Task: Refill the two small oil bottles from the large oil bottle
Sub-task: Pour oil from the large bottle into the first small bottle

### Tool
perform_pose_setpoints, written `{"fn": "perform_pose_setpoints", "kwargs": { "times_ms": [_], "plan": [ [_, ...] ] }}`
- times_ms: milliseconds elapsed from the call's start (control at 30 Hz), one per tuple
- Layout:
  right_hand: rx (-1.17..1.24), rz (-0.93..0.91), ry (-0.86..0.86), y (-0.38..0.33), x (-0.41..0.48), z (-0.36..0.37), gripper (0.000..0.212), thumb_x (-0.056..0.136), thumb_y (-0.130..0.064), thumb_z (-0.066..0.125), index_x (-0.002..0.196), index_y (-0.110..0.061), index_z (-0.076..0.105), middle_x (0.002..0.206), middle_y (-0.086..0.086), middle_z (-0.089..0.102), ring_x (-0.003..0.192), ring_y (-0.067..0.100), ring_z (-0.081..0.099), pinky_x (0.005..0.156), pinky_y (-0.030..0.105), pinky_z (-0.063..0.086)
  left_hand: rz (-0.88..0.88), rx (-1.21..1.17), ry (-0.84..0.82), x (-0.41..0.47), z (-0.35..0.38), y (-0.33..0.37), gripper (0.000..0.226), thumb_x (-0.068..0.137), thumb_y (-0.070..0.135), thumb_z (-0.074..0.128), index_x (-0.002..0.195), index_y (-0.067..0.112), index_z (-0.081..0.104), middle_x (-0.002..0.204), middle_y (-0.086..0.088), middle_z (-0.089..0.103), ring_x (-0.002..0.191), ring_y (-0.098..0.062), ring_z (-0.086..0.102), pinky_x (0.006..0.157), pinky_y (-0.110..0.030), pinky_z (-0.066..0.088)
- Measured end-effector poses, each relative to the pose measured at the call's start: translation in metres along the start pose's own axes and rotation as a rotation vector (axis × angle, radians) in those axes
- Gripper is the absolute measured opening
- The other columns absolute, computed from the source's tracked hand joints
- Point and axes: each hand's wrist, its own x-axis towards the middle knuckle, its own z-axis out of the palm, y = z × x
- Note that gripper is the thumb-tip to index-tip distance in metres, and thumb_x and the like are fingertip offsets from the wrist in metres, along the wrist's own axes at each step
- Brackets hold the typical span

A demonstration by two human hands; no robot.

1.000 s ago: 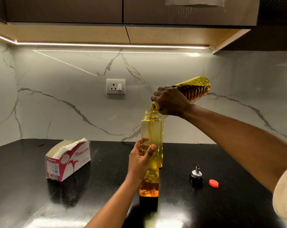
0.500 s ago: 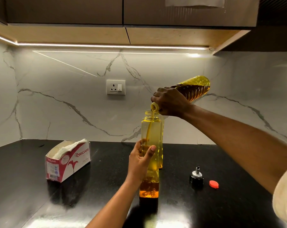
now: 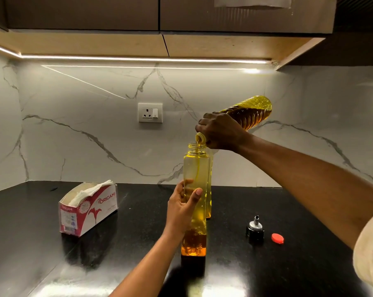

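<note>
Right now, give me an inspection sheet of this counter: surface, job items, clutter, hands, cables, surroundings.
Surface: black glossy countertop, glare patches.
Job's things: front small bottle upright, uncapped, oil only near its bottom; second small bottle behind it, mostly hidden; large oil bottle tilted, mouth over the front bottle's neck, thin stream falling.
Clutter: tissue box at left; black pourer cap and red cap at right.
Hands: left hand grips the front small bottle; right hand grips the large oil bottle near its neck.
Cables: nothing seen.
Surroundings: marble backsplash, wall socket, overhead cabinets, light strip.
</note>
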Motion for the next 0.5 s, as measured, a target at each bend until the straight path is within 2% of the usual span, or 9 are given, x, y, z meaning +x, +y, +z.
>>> {"fn": "perform_pose_setpoints", "kwargs": {
  "times_ms": [267, 500],
  "plan": [
    [0.014, -0.010, -0.003, -0.0002, 0.0006, -0.0010, 0.017, 0.072, -0.021, 0.076, 0.075, -0.007, 0.069, 0.069, 0.008, 0.068, 0.065, 0.025, 0.065, 0.058, 0.031, 0.053, 0.000, -0.003, 0.002, -0.0003, 0.0006, 0.0012, 0.088, 0.055, 0.082, 0.065, 0.119, 0.023, 0.054, 0.103, 0.001, 0.068, 0.096, -0.015, 0.069, 0.079, -0.030, 0.057],
    [0.010, -0.018, -0.004, 0.0004, 0.0010, -0.0011, 0.016, 0.073, -0.022, 0.076, 0.076, -0.008, 0.069, 0.069, 0.007, 0.068, 0.065, 0.024, 0.066, 0.059, 0.030, 0.053, 0.000, -0.019, 0.005, -0.0006, 0.0009, 0.0024, 0.094, 0.053, 0.081, 0.066, 0.122, 0.019, 0.053, 0.103, 0.001, 0.069, 0.094, -0.015, 0.070, 0.074, -0.025, 0.056]
  ]
}}
